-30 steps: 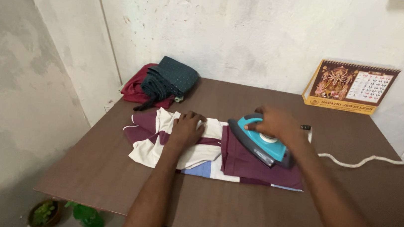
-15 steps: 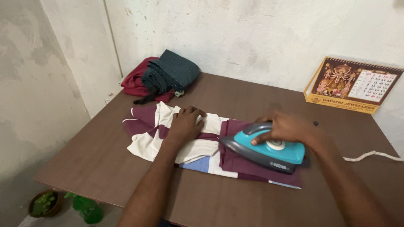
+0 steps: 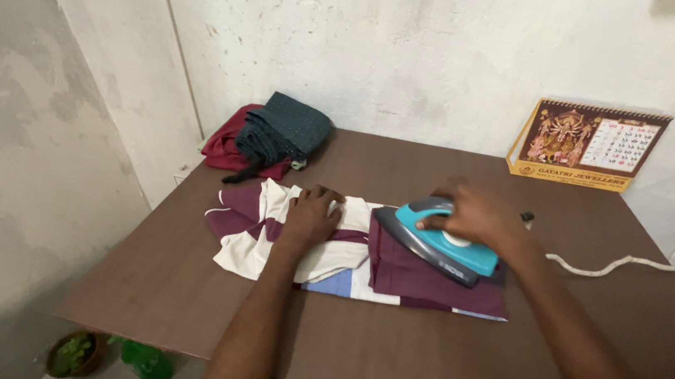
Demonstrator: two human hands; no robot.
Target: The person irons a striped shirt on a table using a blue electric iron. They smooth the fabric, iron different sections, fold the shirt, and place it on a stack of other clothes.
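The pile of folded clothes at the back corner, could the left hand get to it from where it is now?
Probably yes. The left hand lies flat on the maroon and white garment, and only bare table separates it from the pile of folded clothes.

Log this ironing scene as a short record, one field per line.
Left hand: flat on the maroon and cream garment, pinning it
Right hand: gripping the teal iron
Iron position: on the garment's maroon right part
Cord: white, trailing right
Surface: brown table
Back left: folded clothes pile
Against wall: desk calendar
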